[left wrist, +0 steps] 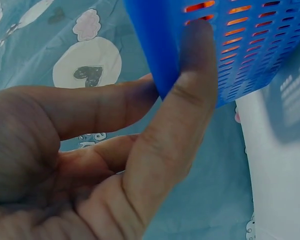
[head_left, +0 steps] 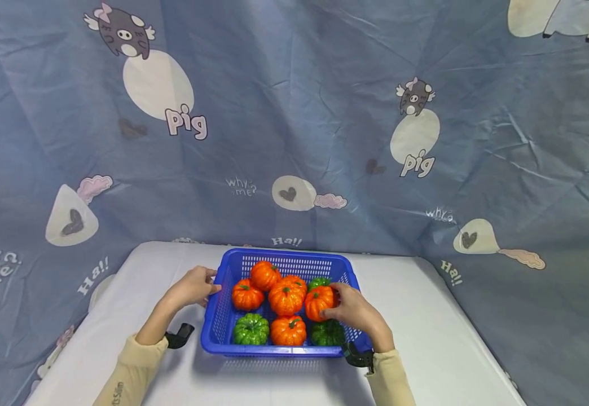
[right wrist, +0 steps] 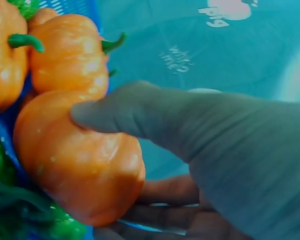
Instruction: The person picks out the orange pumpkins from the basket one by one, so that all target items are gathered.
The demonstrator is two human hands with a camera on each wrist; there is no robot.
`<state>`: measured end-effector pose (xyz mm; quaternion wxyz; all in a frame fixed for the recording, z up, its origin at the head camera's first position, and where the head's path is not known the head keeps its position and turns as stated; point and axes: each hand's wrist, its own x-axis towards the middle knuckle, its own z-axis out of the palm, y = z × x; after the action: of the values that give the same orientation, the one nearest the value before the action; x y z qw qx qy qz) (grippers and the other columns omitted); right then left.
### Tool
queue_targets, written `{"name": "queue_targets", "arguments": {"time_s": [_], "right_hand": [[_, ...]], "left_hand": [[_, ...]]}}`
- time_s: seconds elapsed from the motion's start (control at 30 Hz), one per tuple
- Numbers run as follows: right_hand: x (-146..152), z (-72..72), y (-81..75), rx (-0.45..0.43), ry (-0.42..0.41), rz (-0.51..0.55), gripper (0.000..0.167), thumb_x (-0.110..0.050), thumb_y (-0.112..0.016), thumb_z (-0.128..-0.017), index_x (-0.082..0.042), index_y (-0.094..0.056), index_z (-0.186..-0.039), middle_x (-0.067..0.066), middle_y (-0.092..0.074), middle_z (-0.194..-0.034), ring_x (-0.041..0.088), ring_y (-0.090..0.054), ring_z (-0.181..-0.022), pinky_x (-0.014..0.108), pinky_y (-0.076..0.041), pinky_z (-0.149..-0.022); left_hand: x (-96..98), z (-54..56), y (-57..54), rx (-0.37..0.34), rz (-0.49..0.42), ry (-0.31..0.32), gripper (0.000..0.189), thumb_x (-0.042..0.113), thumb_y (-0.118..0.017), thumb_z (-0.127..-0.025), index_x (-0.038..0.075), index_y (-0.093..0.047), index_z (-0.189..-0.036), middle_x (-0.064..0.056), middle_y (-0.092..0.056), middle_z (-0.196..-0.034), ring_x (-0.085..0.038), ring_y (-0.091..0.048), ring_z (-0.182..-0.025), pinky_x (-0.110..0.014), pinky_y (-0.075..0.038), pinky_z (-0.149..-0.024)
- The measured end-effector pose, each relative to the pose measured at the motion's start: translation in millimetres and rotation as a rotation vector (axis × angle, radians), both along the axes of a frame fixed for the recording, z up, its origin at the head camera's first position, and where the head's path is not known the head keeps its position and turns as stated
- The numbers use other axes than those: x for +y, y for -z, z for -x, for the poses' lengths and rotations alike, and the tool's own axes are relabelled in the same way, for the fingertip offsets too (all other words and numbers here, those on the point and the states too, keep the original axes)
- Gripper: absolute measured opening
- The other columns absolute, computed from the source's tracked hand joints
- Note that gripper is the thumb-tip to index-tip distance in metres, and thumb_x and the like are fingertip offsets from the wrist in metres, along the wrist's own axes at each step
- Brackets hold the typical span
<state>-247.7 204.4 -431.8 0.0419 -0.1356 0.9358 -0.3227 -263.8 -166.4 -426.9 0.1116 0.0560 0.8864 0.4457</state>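
Note:
A blue plastic basket [head_left: 269, 351] with slotted walls holds several orange and green toy pumpkins. At its left side, my left hand [head_left: 194, 287] pinches the rim, the thumb [left wrist: 197, 65] against the outer wall in the left wrist view. My right hand [head_left: 354, 309] reaches over the right side and grips an orange pumpkin [head_left: 317, 303]. In the right wrist view, the thumb lies across this pumpkin [right wrist: 85, 160] and the other fingers curl round its far side, partly hidden. Beside it are an orange pumpkin [head_left: 285, 299] and a dark green pumpkin [head_left: 327, 334].
The basket stands on a white-covered table [head_left: 447, 338]. Blue patterned cloth [head_left: 294, 124] hangs behind and beside the table. Within the basket, a green pumpkin [head_left: 251, 330] and an orange pumpkin [head_left: 288, 331] lie along the near wall.

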Motion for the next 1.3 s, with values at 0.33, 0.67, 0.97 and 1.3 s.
{"name": "queue_targets", "arguments": {"time_s": [0.33,0.67,0.97,1.3], "right_hand": [[43.7,-8.3,-23.1,-0.006,-0.025,0.247,0.07,-0.022,-0.078,-0.079,-0.001,-0.047,-0.138,0.022,-0.053,-0.135,0.039,-0.056,-0.121,0.045,-0.053,-0.095],[101.7,6.8,-13.3,0.028,0.19,0.366,0.072,-0.026,-0.076,-0.083,-0.004,-0.042,-0.143,0.021,-0.047,-0.142,0.039,-0.049,-0.129,0.047,-0.049,-0.1],[136.5,27.3,23.6,-0.009,0.346,0.453,0.076,-0.027,-0.073,-0.086,-0.002,-0.035,-0.146,0.021,-0.038,-0.149,0.038,-0.038,-0.138,0.051,-0.038,-0.11],[148.9,43.2,74.0,-0.046,0.459,0.568,0.077,-0.01,-0.069,-0.087,0.009,-0.023,-0.147,0.03,-0.023,-0.153,0.044,-0.027,-0.141,0.049,-0.031,-0.114]], "left_hand": [[-0.7,0.9,0.1,-0.03,-0.004,-0.002,0.048,0.003,-0.057,-0.094,-0.022,-0.041,-0.132,-0.02,-0.061,-0.091,-0.021,-0.068,-0.072,-0.036,-0.06,-0.061],[-0.9,1.8,2.8,-0.028,0.002,-0.011,0.052,0.002,-0.057,-0.094,-0.022,-0.037,-0.134,-0.024,-0.061,-0.097,-0.023,-0.069,-0.074,-0.036,-0.06,-0.061],[0.5,-0.8,0.8,-0.031,-0.003,-0.029,0.052,0.002,-0.058,-0.093,-0.022,-0.038,-0.135,-0.022,-0.059,-0.096,-0.022,-0.068,-0.073,-0.036,-0.06,-0.061],[1.7,-2.5,0.3,-0.022,0.016,-0.022,0.049,0.002,-0.057,-0.094,-0.02,-0.04,-0.134,-0.023,-0.061,-0.097,-0.022,-0.068,-0.074,-0.037,-0.06,-0.062]]}}
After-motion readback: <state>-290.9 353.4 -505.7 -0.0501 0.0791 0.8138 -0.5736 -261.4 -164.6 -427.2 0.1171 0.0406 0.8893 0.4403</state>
